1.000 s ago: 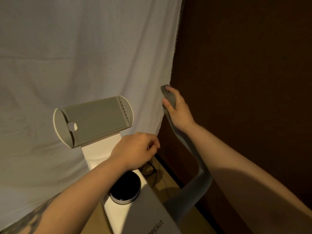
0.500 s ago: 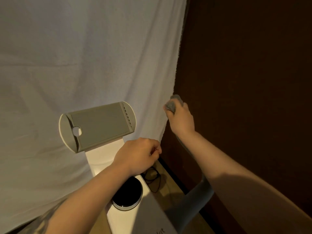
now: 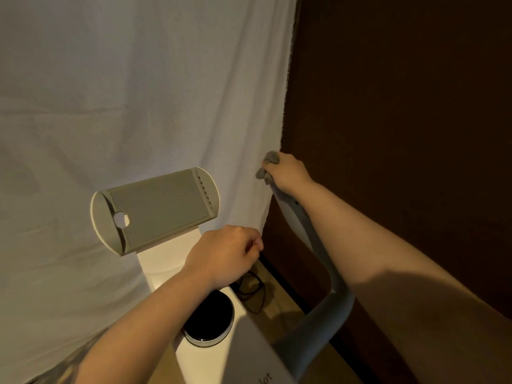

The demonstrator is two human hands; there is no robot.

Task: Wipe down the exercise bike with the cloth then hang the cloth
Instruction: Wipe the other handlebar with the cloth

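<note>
1. The grey cloth [image 3: 268, 165] is bunched in the right hand [image 3: 288, 173], at the far end of the right handlebar [image 3: 313, 245] of the exercise bike [image 3: 221, 353]. Small folds of it come out above and to the left of the fingers.
2. The grip of the right hand is closed around the cloth, with the knuckles up. It presses the cloth on the tip of the handlebar, just beside the right edge of the white sheet [image 3: 138, 92].
3. The left hand [image 3: 224, 256] is nearer and lower, over the white column of the bike. Its fingers are curled, with the fingertips together at the lower right corner of the sheet. If they pinch the sheet or hold nothing, I cannot tell.
4. The grey tablet holder [image 3: 155, 210] stands tilted on top of the column, to the left of both hands.
5. The round black knob [image 3: 207, 320] with a silver ring sits on the frame, partly under the left forearm.
6. A black cable [image 3: 252, 289] lies in loops on the floor [image 3: 279, 300], between the bike and the dark brown wall [image 3: 401, 106] on the right.
</note>
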